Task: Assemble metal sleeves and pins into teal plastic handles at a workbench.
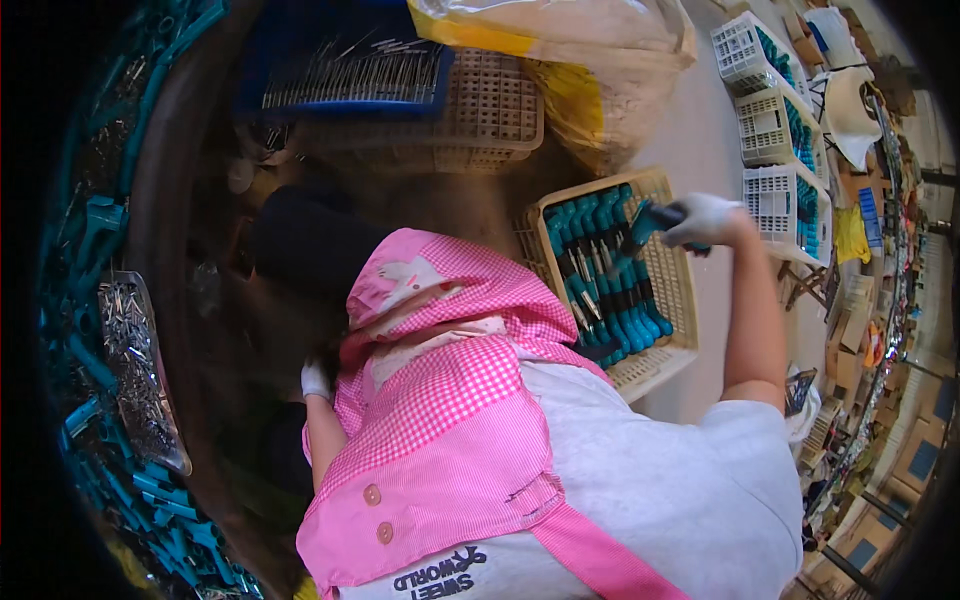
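Plainly, the gloved right hand grasps a teal-and-black tool that juts leftward from it over the cream crate, while the left hand, its grip impossible to tell, lies well apart.

Right arm is extended out to the right and forward, short pale sleeve ending near the elbow, forearm bare, wrist bent inward so the right hand, in a whitish glove, points back toward the left with fingers curled in a closed grip, slightly blurred. Left arm is low and close to the torso, only a short bare length of forearm visible. Left hand is also in a whitish glove, at the body's left side, mostly in shadow, fingers not readable, so grip state unclear.
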A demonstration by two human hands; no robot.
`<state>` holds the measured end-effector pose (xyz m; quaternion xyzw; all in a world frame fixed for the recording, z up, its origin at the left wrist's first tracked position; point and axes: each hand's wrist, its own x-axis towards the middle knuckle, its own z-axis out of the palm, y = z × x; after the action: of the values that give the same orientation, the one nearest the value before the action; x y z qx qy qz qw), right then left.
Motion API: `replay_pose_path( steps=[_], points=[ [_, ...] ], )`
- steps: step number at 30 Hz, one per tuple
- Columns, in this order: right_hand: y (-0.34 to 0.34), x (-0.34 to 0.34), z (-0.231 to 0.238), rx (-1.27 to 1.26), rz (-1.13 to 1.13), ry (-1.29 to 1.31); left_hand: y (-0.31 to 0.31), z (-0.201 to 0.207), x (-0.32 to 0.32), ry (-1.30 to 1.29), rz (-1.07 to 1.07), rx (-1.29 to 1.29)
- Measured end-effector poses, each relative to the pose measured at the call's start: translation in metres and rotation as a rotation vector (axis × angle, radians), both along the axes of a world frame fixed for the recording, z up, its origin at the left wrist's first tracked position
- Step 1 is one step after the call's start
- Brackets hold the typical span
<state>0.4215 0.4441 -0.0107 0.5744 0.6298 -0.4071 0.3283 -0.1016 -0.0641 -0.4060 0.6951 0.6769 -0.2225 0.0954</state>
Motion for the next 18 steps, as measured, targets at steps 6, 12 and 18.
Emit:
replay_pose_path(
  steps=[6, 12, 18],
  points=[
    [0.028, 0.037, -0.256, -0.204, 0.018, -0.162, 0.036, 0.090, 0.056, -1.010, 1.526, 0.406],
    [0.026, 0.041, -0.383, -0.082, 0.114, 0.258, 0.065, 0.148, 0.095, -0.536, 1.142, 0.212],
    [0.030, 0.210, -0.494, 0.217, 0.425, -0.228, 0.114, 0.122, 0.115, -0.616, 1.071, 0.137]
  ],
)
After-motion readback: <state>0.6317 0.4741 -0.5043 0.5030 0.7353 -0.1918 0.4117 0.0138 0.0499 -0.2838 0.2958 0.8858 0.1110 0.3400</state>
